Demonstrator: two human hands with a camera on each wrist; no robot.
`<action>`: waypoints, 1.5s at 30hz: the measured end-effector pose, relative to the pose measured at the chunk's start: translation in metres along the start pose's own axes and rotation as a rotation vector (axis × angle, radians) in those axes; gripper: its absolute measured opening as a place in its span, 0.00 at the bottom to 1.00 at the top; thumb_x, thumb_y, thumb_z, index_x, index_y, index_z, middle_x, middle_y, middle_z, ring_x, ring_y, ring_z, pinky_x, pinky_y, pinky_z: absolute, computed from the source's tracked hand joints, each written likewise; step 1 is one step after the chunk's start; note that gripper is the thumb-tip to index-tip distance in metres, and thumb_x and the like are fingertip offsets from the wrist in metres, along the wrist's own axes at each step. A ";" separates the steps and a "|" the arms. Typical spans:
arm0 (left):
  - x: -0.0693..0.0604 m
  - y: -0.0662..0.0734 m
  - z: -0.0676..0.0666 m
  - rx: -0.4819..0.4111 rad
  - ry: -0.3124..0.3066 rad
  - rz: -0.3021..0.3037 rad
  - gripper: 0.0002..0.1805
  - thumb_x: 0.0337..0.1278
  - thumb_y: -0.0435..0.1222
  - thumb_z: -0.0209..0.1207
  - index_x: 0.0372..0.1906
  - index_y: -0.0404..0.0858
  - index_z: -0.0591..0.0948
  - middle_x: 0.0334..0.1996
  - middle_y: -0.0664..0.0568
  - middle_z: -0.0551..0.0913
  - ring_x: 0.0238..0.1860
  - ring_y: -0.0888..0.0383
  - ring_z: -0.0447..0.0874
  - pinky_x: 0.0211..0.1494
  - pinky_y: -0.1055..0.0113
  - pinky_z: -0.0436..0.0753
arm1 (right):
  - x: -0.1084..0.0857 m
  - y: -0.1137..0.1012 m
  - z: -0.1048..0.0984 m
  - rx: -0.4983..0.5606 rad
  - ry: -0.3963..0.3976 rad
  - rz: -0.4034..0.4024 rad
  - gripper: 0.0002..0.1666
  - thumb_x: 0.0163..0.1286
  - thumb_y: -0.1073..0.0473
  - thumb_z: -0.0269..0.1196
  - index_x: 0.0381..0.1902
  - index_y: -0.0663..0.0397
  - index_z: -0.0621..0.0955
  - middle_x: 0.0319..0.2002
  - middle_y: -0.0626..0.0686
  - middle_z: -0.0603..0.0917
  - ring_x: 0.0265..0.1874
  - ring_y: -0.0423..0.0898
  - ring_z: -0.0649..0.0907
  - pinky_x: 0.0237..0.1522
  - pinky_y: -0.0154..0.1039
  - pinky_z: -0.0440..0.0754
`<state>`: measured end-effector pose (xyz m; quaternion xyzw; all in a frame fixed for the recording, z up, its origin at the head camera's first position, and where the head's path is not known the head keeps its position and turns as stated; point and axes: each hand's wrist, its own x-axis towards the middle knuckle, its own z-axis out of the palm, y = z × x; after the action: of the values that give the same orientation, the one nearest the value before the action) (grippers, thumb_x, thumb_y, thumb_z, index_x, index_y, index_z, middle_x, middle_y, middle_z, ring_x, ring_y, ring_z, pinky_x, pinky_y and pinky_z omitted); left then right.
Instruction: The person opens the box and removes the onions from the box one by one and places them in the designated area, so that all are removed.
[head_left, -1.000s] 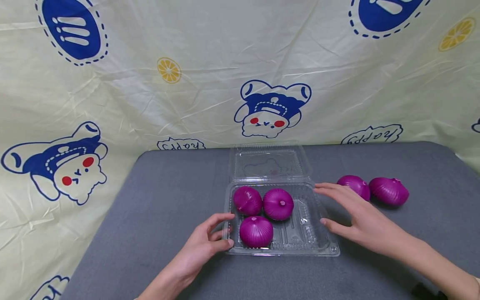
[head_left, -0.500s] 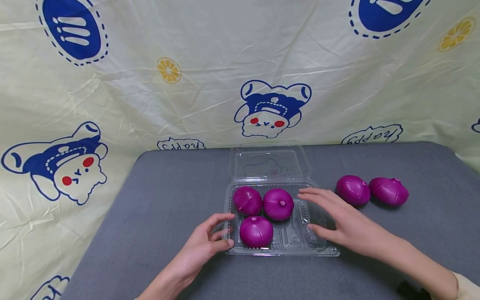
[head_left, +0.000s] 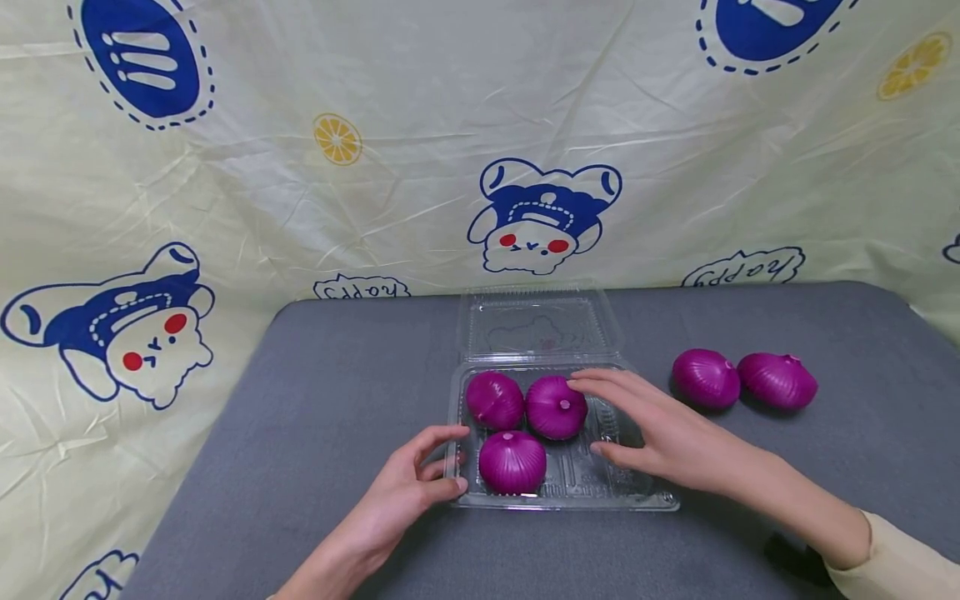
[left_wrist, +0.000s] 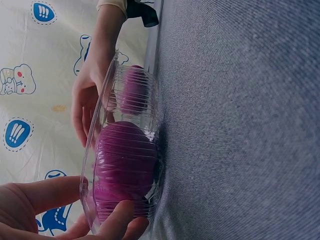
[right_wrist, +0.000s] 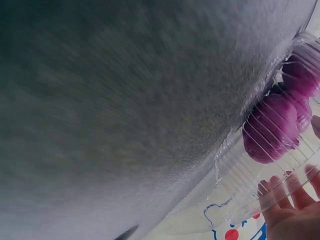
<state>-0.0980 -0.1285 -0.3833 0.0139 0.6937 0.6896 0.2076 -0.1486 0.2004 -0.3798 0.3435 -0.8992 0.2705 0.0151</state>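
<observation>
A clear plastic box (head_left: 600, 502) lies with its lid (head_left: 536, 325) folded back on the grey table. Inside it are three purple onions: one back left (head_left: 495, 401), one to its right (head_left: 557, 408) and one in front (head_left: 512, 463). My left hand (head_left: 397, 492) grips the box's left side, thumb and fingers on the wall, as the left wrist view (left_wrist: 60, 210) also shows. Over the right part of the box, my right hand (head_left: 667, 429) hangs with spread fingers and holds nothing; its fingertips are near the back-right onion. Whether they touch it I cannot tell.
Two more purple onions, a nearer-left one (head_left: 706, 379) and a right one (head_left: 777, 382), lie side by side on the table right of the box. A pale printed cloth (head_left: 420, 208) hangs behind the table. A dark object (head_left: 795, 558) shows beneath the right forearm.
My right hand has moved left, from the box's right edge to over its inside, near the back-right onion. The left hand and the onions have stayed in place.
</observation>
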 end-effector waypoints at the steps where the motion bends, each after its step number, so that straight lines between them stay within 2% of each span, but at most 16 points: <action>1: 0.000 0.000 0.000 0.000 0.001 -0.001 0.30 0.55 0.25 0.62 0.65 0.37 0.72 0.71 0.43 0.61 0.63 0.47 0.73 0.54 0.60 0.76 | 0.002 0.000 0.000 -0.001 -0.008 -0.004 0.44 0.59 0.52 0.73 0.71 0.37 0.68 0.69 0.42 0.67 0.67 0.45 0.67 0.57 0.53 0.75; 7: 0.001 0.001 0.000 0.010 0.007 -0.012 0.29 0.56 0.25 0.62 0.65 0.37 0.72 0.71 0.43 0.61 0.63 0.47 0.73 0.55 0.59 0.76 | 0.016 0.000 0.002 0.004 -0.050 -0.013 0.44 0.59 0.50 0.74 0.71 0.39 0.68 0.69 0.43 0.67 0.68 0.45 0.67 0.59 0.52 0.74; 12: 0.001 0.002 -0.001 0.015 0.008 -0.014 0.29 0.56 0.26 0.62 0.65 0.37 0.72 0.71 0.43 0.61 0.63 0.47 0.73 0.56 0.58 0.77 | 0.025 0.003 0.003 -0.001 -0.064 -0.020 0.44 0.57 0.51 0.75 0.70 0.42 0.69 0.69 0.45 0.68 0.67 0.49 0.68 0.59 0.54 0.73; 21: 0.001 0.002 0.000 0.010 0.008 -0.007 0.29 0.56 0.25 0.62 0.65 0.37 0.72 0.71 0.43 0.62 0.63 0.47 0.73 0.55 0.60 0.77 | 0.037 0.004 0.005 0.004 -0.134 0.042 0.46 0.57 0.47 0.74 0.71 0.40 0.68 0.70 0.50 0.68 0.68 0.54 0.67 0.59 0.60 0.71; 28: 0.001 0.002 0.000 0.001 -0.001 -0.004 0.29 0.56 0.25 0.62 0.65 0.37 0.72 0.71 0.43 0.62 0.62 0.48 0.74 0.53 0.61 0.76 | 0.039 0.004 0.010 -0.068 -0.158 0.049 0.48 0.54 0.42 0.75 0.71 0.39 0.69 0.67 0.51 0.71 0.65 0.55 0.71 0.56 0.61 0.73; 34: 0.001 0.002 0.000 0.004 0.003 -0.010 0.30 0.56 0.26 0.62 0.65 0.37 0.72 0.71 0.43 0.62 0.63 0.48 0.73 0.54 0.60 0.77 | 0.041 0.004 0.013 -0.133 -0.167 0.036 0.49 0.53 0.42 0.76 0.71 0.37 0.69 0.67 0.48 0.71 0.64 0.53 0.73 0.54 0.59 0.75; 45: 0.000 0.002 0.000 0.008 0.006 -0.020 0.30 0.55 0.26 0.62 0.65 0.37 0.72 0.71 0.43 0.61 0.63 0.48 0.73 0.54 0.59 0.77 | 0.040 0.000 0.012 -0.118 -0.166 0.048 0.47 0.54 0.45 0.75 0.70 0.39 0.70 0.67 0.50 0.71 0.64 0.54 0.72 0.53 0.60 0.76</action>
<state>-0.0983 -0.1288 -0.3812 0.0056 0.6972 0.6846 0.2123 -0.1776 0.1702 -0.3818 0.3416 -0.9197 0.1880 -0.0460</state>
